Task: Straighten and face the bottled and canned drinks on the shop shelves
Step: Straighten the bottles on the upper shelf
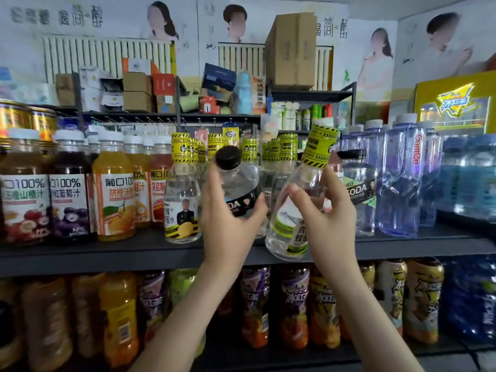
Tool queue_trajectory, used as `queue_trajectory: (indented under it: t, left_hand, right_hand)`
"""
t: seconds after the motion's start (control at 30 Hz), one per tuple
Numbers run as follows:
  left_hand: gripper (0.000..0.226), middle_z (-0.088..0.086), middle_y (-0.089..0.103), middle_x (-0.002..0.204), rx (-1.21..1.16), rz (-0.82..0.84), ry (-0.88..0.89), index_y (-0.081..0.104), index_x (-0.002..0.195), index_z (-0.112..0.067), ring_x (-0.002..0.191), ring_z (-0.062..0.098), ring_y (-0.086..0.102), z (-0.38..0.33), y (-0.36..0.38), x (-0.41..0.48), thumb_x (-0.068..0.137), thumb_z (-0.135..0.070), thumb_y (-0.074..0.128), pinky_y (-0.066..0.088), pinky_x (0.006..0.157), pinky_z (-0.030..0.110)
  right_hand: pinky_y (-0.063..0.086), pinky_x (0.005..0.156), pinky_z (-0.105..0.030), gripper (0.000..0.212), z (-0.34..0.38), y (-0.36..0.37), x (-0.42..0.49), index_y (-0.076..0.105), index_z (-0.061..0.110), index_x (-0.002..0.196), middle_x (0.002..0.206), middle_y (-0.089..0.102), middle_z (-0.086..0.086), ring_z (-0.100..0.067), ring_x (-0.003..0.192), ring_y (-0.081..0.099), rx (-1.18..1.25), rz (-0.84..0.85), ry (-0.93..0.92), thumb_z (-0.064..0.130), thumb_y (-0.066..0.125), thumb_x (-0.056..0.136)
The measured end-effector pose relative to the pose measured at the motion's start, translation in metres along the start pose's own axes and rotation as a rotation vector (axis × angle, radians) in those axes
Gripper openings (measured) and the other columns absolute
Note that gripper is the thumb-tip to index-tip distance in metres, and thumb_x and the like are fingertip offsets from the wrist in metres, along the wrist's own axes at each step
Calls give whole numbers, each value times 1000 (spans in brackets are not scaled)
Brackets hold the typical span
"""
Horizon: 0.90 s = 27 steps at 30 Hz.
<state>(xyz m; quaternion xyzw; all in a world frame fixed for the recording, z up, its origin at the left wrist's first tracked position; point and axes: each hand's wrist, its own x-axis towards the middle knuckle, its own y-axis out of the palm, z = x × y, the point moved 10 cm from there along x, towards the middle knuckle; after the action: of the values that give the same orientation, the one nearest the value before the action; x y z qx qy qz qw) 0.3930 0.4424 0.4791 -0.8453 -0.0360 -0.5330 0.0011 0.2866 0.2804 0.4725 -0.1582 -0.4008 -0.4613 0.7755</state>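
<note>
Each of two hands holds one bottle: left hand (228, 218) a black-capped soda bottle (236, 178), right hand (330, 210) a yellow-sleeved bottle (284, 232); one more soda bottle (358, 194) and two gold cans (13, 118) (43, 123) stand shelved.

In the middle of the frame a clear black-capped soda bottle (236, 183) with a black "SODA" label is gripped by the left hand (228, 221), lifted and leaning left. Just right of it a clear yellow-sleeved bottle (298, 208), its neck wrapped in yellow-and-black hazard stripes, is gripped by the right hand (326, 213); it tilts with its cap to the upper right. Left of centre, a matching lemon-label bottle (182, 205) stands upright near the front of the upper shelf (107, 251), with more yellow-capped bottles (249, 150) behind. Juice bottles (114, 200) stand label-forward at the left. A second soda bottle (358, 189) and blue-tinted water bottles (400, 183) stand at the right.
</note>
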Motion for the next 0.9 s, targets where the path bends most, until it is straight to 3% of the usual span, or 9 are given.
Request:
queue_trajectory:
  t: [0.13, 0.23, 0.3, 0.4, 0.53, 0.63, 0.7, 0.77, 0.9]
  left_hand:
    - [88, -5, 49, 133, -59, -89, -81, 22, 146, -28, 122, 9, 46, 4, -49, 11, 74, -41, 70, 38, 105, 24]
    - [83, -22, 47, 126, -89, -64, -123, 20, 141, -46, 118, 3, 47, 18, -71, 22, 74, -47, 69, 45, 101, 34]
    - [81, -36, 44, 116, -101, -47, -128, 21, 138, -53, 114, -4, 48, 26, -78, 26, 75, -46, 71, 47, 96, 31]
    - [74, -52, 40, 100, -82, -4, -151, 22, 122, -63, 98, -24, 44, 34, -82, 28, 76, -36, 73, 45, 80, 11]
    - [82, -32, 45, 109, -54, 44, -184, 26, 140, -43, 106, -4, 50, 50, -80, 27, 71, -47, 71, 47, 89, 24]
    - [84, -40, 37, 103, -25, 87, -169, 25, 144, -37, 100, -14, 37, 54, -76, 27, 74, -42, 73, 32, 82, 4]
    - [85, -34, 42, 106, -15, 152, -186, 23, 145, -38, 103, -7, 41, 55, -70, 27, 75, -43, 73, 38, 85, 13]
    - [86, -16, 50, 118, -10, 217, -206, 22, 145, -40, 109, 8, 50, 55, -63, 28, 75, -45, 72, 43, 88, 27]
    - [86, -6, 49, 127, -23, 274, -236, 22, 146, -37, 105, 7, 44, 52, -51, 26, 77, -43, 72, 33, 83, 24]
  right_hand:
    - [38, 107, -30, 69, -3, 23, 5, 40, 17, 141, 121, 44, 22, 3, 118, 42, -50, 10, -23, 34, 71, 82]
    - [35, 97, -12, 66, -2, 49, 8, 41, 17, 140, 120, 45, 15, 4, 113, 40, -124, 39, -55, 33, 70, 83]
    - [34, 93, -12, 62, -5, 66, 9, 43, 19, 137, 119, 47, 14, -1, 113, 43, -137, 52, -53, 31, 71, 83]
    - [37, 93, -10, 60, -14, 86, 16, 43, 15, 132, 126, 51, 4, -8, 117, 47, -114, 47, -32, 28, 73, 82]
    - [25, 97, -7, 63, -19, 103, 16, 34, 10, 140, 140, 41, -3, -13, 129, 38, -256, 110, -86, 26, 66, 88]
    - [16, 110, -18, 74, -17, 107, 1, 19, 7, 148, 152, 26, -9, -18, 141, 22, -399, 162, -204, 18, 64, 90]
    - [10, 114, -24, 81, -21, 106, -10, 11, 7, 150, 155, 19, -10, -16, 142, 11, -485, 189, -252, 16, 65, 89]
    - [12, 110, -28, 84, -24, 101, -14, 14, 8, 150, 153, 24, -12, -12, 136, 12, -571, 148, -276, 19, 68, 86]
    - [22, 109, -36, 85, -27, 103, -9, 18, 7, 149, 148, 30, -15, -22, 134, 18, -641, 125, -248, 23, 70, 85]
